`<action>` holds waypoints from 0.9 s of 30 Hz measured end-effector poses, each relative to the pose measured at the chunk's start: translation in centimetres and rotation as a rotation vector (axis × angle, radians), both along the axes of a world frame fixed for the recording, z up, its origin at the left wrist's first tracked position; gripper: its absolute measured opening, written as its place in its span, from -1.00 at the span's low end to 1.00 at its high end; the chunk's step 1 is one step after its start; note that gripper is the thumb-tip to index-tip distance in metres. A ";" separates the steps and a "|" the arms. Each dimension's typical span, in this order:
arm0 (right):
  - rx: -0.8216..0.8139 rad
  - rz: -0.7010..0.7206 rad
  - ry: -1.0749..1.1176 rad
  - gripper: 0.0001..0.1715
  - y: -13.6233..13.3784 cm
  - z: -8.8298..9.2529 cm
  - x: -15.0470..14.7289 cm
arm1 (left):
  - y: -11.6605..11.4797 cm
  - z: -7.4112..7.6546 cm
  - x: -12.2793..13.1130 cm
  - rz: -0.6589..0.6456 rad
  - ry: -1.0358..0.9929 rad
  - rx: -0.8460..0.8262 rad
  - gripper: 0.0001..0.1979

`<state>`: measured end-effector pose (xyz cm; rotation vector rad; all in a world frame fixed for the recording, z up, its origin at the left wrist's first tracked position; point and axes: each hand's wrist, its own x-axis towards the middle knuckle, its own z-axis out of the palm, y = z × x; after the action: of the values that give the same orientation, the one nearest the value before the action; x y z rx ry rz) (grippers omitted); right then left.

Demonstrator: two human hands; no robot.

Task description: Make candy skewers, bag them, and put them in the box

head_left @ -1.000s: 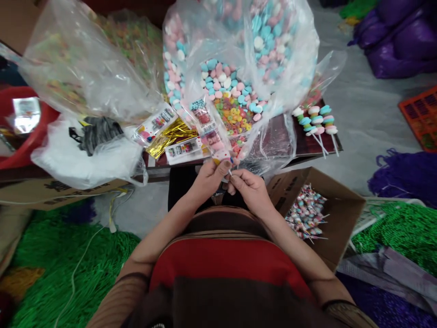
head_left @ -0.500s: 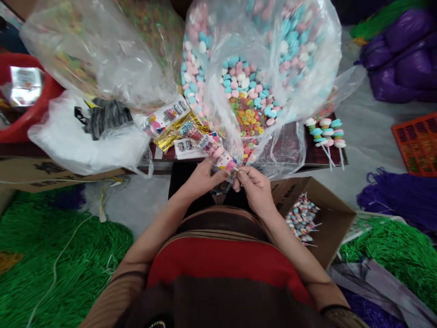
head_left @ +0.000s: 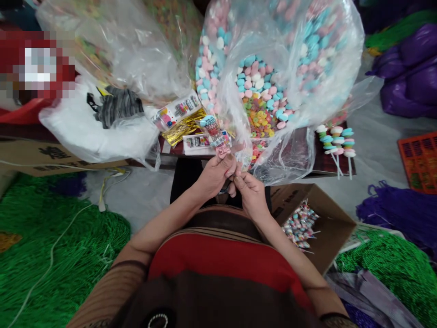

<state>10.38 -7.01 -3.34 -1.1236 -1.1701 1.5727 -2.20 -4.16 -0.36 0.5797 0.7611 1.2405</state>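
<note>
My left hand [head_left: 215, 176] is closed round the lower part of a candy skewer in a printed clear bag [head_left: 216, 136]. The bag's top points away from me, toward the table. Close beside it, my right hand [head_left: 251, 193] pinches at the skewer's lower end, where the fingers hide the stick. Just beyond lie a stack of flat printed bags [head_left: 196, 143] and a bundle of gold twist ties [head_left: 184, 127]. Three unwrapped marshmallow skewers [head_left: 337, 141] rest at the table's right edge, their sticks hanging over it.
A large clear bag of pink, blue and white marshmallows [head_left: 317, 41] stands on the table, with ring gummies [head_left: 259, 118] in front. Below right, a cardboard box [head_left: 327, 246] holds wrapped skewers. Green strands [head_left: 61, 255] cover the floor at left. An orange crate [head_left: 418, 159] is far right.
The bagged skewer has turned more upright in view. My left hand has closed over its lower part, covering the dotted print, and my right hand has stayed at the stick end.
</note>
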 end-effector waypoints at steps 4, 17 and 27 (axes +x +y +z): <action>0.011 0.189 -0.127 -0.55 1.3 1.1 2.0 | 0.1 -0.7 -0.5 -0.053 -0.056 -0.025 -0.54; -0.057 0.142 0.271 -0.46 4.7 4.1 1.3 | -1.1 -0.7 0.8 -0.714 -0.141 -0.017 -0.43; 0.085 0.109 0.115 -0.44 6.3 4.3 0.0 | -0.5 -0.8 -2.2 -0.438 0.163 0.070 -0.51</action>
<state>10.35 -0.73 0.92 -0.9153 -1.2261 1.6316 -4.43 -4.65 -1.13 0.8621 0.6813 0.8235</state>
